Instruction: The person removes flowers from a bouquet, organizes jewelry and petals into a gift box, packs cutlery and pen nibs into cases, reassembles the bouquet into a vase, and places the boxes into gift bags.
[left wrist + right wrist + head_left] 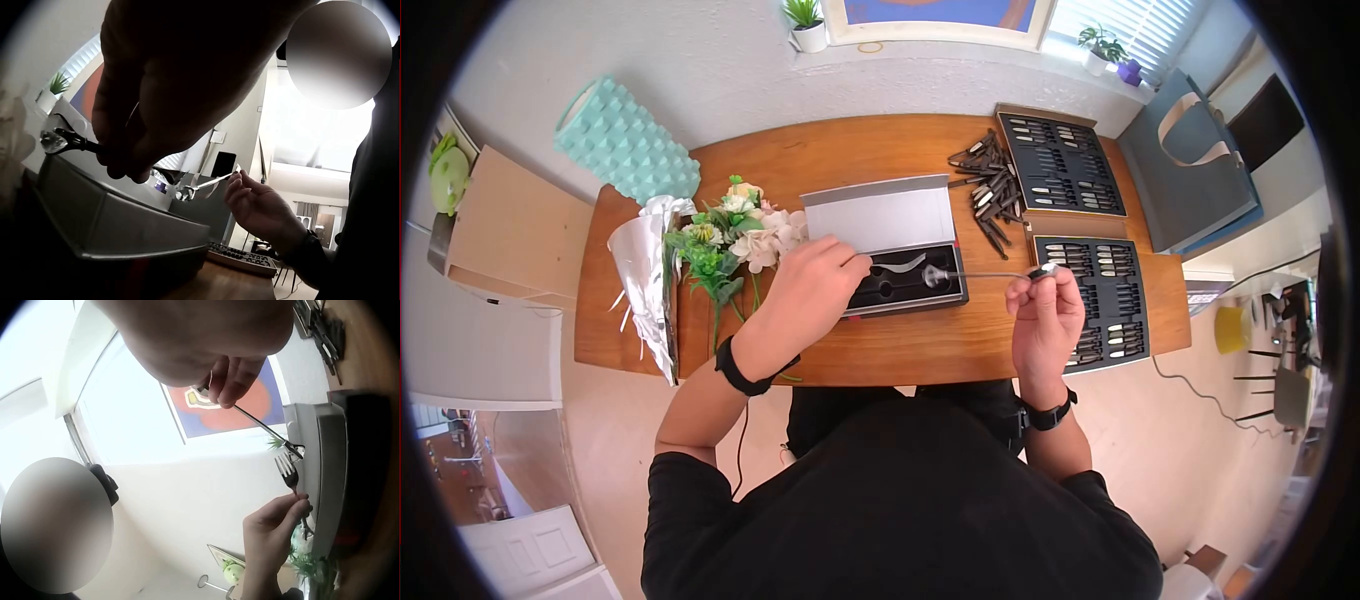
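Fork (pixel 290 479) noted in your left hand (pixel 815 282). Your thumb and fingers are together, pinched on its handle; the tines point toward your right side, and a clear, faceted end emerges beyond your fingers in the left wrist view. The fork is above the front part of the box (pixel 920 304), whose lid (pixel 885 215) is raised at the back and whose dark insert has shaped recesses.

Your right hand (pixel 1048 320) is likewise closed in a pinch, clamped on one end of a slim metal utensil (pixel 990 274). That end is largely covered by your fingertips, so its form cannot be told. The shaft runs leftward, nearly level in the head view, to a clear end piece (pixel 935 276) over the right part of the box. This piece is just beside the fork's tines; whether they touch, you cannot be told from these views.

Surroundings on your wooden table (pixel 800 360): to your left, artificial-looking flowers (pixel 765 240) beside a crumpled foil wrap (pixel 640 275), with a mint-green studded container (pixel 628 140) behind. To your right, a heap of dark, slender pieces (pixel 992 188) lies next to the upper tray (pixel 1050 160); the lower tray (pixel 1103 290) is nearer you, partly behind your right hand. Both trays hold similar pieces in rows.
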